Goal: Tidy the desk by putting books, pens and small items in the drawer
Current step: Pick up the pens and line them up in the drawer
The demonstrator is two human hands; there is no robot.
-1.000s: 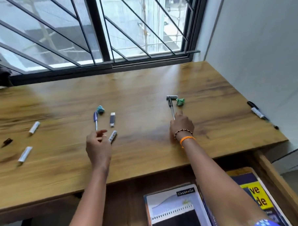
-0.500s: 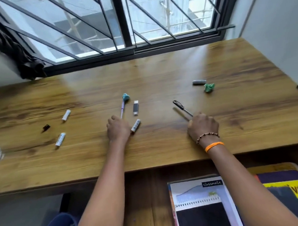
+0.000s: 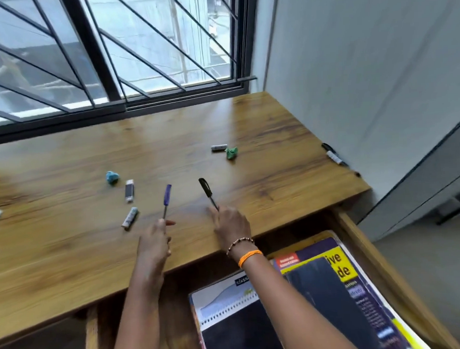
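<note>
Above the front edge of the desk (image 3: 248, 136), each hand carries one pen: the left hand (image 3: 154, 242) is closed around the lower end of the purple-capped pen (image 3: 167, 198), and the right hand (image 3: 232, 224) is pinched on the lower end of the black-capped pen (image 3: 207, 191), both capped ends pointing up and away from the person. Gripping at the low end keeps the shafts clear of the desktop and lets the pens be tipped down into the open drawer (image 3: 386, 267), which stands pulled out directly below the forearms. The drawer already holds a spiral notebook (image 3: 229, 301) and a yellow-and-blue book (image 3: 343, 264) lying flat, so the books appear stowed and the pens are the step in hand. Remaining on the desk: a blue crumpled item (image 3: 112, 177), a USB stick (image 3: 129, 191), a small grey tube (image 3: 130, 218), a grey cylinder (image 3: 219, 147) just beside a green crumpled item (image 3: 231, 153), and markers (image 3: 333, 155) at the wall edge. Judgement: the task is roughly midway
</note>
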